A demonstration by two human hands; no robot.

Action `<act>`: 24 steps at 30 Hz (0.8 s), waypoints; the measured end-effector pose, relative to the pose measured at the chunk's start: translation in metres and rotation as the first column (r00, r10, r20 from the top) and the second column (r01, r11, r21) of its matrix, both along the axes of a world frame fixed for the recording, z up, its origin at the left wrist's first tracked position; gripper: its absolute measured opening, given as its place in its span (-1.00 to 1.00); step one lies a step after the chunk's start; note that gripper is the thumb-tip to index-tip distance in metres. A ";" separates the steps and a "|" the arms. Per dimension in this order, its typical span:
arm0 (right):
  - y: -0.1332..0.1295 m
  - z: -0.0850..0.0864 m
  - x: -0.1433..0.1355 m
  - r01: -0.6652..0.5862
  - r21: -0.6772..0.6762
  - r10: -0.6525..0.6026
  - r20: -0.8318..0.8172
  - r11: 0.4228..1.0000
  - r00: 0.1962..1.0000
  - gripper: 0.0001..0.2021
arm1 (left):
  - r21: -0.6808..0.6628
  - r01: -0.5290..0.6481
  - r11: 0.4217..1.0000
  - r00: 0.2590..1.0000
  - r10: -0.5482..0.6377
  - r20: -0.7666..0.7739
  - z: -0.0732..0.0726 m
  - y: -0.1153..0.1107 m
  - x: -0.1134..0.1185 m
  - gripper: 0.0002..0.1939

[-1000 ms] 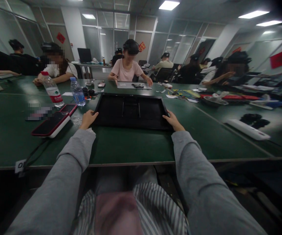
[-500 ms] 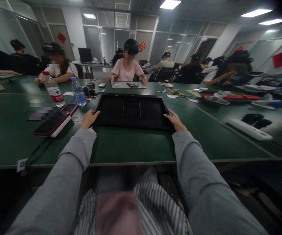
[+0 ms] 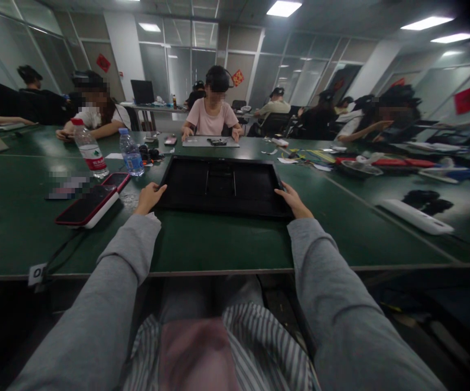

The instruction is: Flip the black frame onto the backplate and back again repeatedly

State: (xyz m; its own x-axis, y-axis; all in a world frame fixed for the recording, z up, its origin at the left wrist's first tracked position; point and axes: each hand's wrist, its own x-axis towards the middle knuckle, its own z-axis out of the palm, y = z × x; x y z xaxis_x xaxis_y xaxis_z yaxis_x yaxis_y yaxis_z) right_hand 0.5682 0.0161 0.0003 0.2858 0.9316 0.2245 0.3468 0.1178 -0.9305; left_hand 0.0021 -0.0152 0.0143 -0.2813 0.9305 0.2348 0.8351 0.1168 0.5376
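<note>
A black rectangular tray [image 3: 186, 187] with a low raised rim lies on the green tabletop in front of me. Two thin upright lines, like narrow rods or edges, show near its middle around a dark rectangular shape; I cannot make out what that is. My left hand [image 3: 150, 199] grips the tray's near left side, thumb over the rim. On the opposite side, my right hand [image 3: 292, 200] holds the right rim near the front corner, also with the thumb on top. The fingers of both hands are partly hidden beneath the tray's edge.
To the left stand a red-capped bottle [image 3: 90, 149] and a blue-capped bottle [image 3: 131, 153], near a phone [image 3: 86, 206] on a white block. A white power strip [image 3: 416, 216] lies at right. Across the table, a person in pink [image 3: 214, 117] handles a light board [image 3: 194, 142].
The tray has shifted very slightly to the right with both hands still on it. Across the table, the person's light board has moved a little to the left.
</note>
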 end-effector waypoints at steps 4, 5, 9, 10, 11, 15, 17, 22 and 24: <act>-0.004 0.004 -0.003 0.006 -0.009 -0.007 -0.031 1.000 0.999 -0.22 | 0.009 0.002 1.000 1.000 -0.002 0.020 -0.002 0.000 0.001 -0.55; -0.006 0.006 -0.003 0.005 -0.010 -0.005 -0.041 1.000 0.999 -0.21 | 0.006 0.015 1.000 0.999 -0.016 0.028 -0.002 0.000 0.002 -0.54; -0.010 0.011 -0.003 0.053 0.000 -0.052 -0.076 0.999 0.996 -0.18 | 0.120 0.007 0.993 0.995 -0.019 0.100 0.007 -0.007 0.009 -0.43; -0.010 0.012 -0.002 0.073 0.020 -0.071 -0.067 0.997 0.995 -0.19 | 0.225 -0.079 0.971 0.993 0.057 0.104 0.011 -0.011 0.011 -0.35; -0.009 0.012 0.000 0.096 0.039 -0.094 -0.052 0.995 0.994 -0.19 | 0.355 -0.167 0.920 0.985 0.140 0.100 0.016 -0.015 0.013 -0.30; -0.004 0.008 0.013 0.284 0.057 -0.282 -0.037 0.957 0.959 -0.19 | 0.639 -0.217 0.738 0.973 0.216 0.081 0.033 -0.029 0.018 -0.27; -0.003 0.005 0.019 0.417 0.086 -0.413 -0.059 0.905 0.909 -0.19 | 0.648 -0.187 0.739 0.979 0.192 0.064 0.036 -0.032 0.020 -0.27; -0.010 0.004 0.025 0.666 0.056 -0.665 -0.045 0.744 0.746 -0.19 | 0.600 -0.166 0.782 0.982 0.186 0.028 0.035 -0.035 0.020 -0.32; -0.018 0.007 0.024 0.732 0.011 -0.731 -0.031 0.681 0.681 -0.19 | 0.564 -0.205 0.800 0.977 0.199 0.073 0.036 -0.039 0.021 -0.33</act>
State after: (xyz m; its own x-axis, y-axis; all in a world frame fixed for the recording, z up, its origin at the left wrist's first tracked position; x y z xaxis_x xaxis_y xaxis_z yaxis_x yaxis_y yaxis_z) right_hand 0.5926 -0.0018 0.0073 0.8796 0.4189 0.2254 0.3100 -0.1455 -0.9395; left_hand 0.0234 -0.0546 0.0505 -0.4526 0.5552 0.6978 0.8214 -0.0449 0.5686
